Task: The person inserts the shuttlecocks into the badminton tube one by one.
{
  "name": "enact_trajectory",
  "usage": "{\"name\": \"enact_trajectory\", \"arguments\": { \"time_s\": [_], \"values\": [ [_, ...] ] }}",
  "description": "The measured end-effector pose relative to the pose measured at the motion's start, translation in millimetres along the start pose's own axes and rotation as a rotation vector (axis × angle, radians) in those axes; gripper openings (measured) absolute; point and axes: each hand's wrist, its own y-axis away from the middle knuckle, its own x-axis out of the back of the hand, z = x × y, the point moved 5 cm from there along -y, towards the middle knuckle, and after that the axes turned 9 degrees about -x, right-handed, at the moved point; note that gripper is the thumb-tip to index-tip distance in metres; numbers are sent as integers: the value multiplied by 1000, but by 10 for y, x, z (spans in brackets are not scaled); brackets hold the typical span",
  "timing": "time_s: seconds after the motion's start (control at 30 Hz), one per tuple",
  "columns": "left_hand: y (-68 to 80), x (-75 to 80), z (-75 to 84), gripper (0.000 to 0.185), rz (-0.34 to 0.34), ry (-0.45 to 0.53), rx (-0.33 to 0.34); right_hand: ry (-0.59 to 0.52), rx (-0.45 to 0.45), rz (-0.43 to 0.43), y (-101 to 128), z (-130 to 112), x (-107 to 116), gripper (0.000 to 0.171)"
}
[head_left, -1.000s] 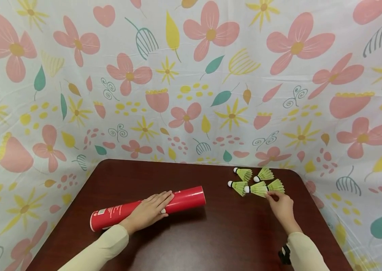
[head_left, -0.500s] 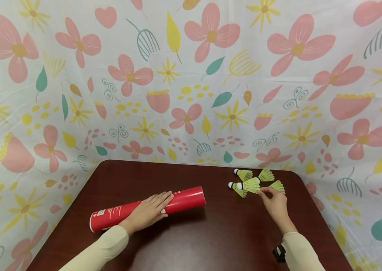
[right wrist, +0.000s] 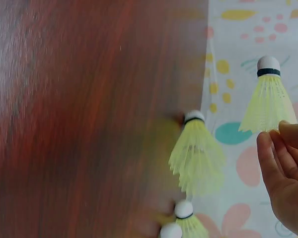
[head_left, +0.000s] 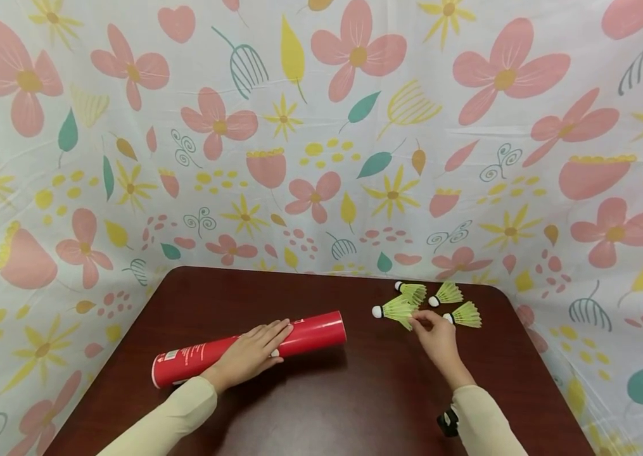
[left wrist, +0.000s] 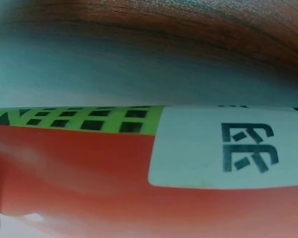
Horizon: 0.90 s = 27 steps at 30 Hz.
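Shuttlecock (head_left: 393, 310) in yellow-green with a white cork sits pinched by its skirt in your right hand (head_left: 437, 337), fingertips closed on the feather end while the cork points left toward the tube. In the right wrist view your fingers (right wrist: 278, 158) curl against the rim of the skirt of that same shuttlecock (right wrist: 268, 101), which is lifted off the table (head_left: 321, 392). It lies toward the far right part of the dark red-brown table, just beside three more shuttlecocks: one (head_left: 410, 291) behind it, one (head_left: 446, 294) to the right of that, and one (head_left: 463, 315) just right of your fingers.

Your left hand (head_left: 249, 354) rests flat on the red tube (head_left: 253, 349), fingers straight and laid along its length, curled round nothing. The tube lies on its side in the near left part of the table, well apart from the shuttlecocks, with its open end facing right. The left wrist view shows only the tube's red wall (left wrist: 79, 183) with a white label and a green strip, very close up.

A floral cloth (head_left: 321, 126) rises behind and beside the table.
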Motion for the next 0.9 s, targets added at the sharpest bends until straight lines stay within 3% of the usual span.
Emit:
{"name": "enact_trajectory", "arguments": {
  "time_s": [0.53,0.9],
  "values": [
    [-16,-9,17,78,46,6,-27,-99,16,-112,177,-227,-385,7],
    [-35,2,28,76,33,14,-23,-184,109,-131,270,-396,-584,8]
  ]
}}
